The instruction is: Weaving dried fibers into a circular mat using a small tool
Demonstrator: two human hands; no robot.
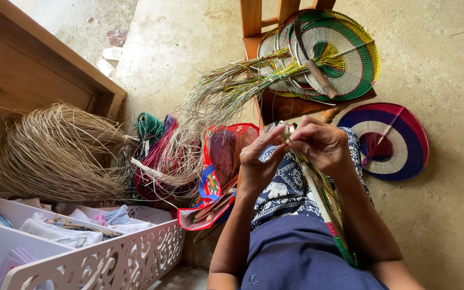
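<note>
My left hand point(259, 158) and my right hand point(322, 144) meet above my lap, both pinching thin straw strands at the top edge of a partly woven fan point(326, 201). The fan shows green, red and pale bands and runs down across my patterned skirt point(288, 188) toward my right forearm. Its upper rim is hidden behind my fingers.
Finished round woven fans point(339, 53) with loose straw ends lie on a wooden stool point(275, 104) ahead. A purple and red fan point(390, 140) lies on the concrete floor at right. A raw straw bundle point(55, 153), dyed strands point(154, 145), a red bag point(218, 172) and a white carved shelf point(108, 258) are at left.
</note>
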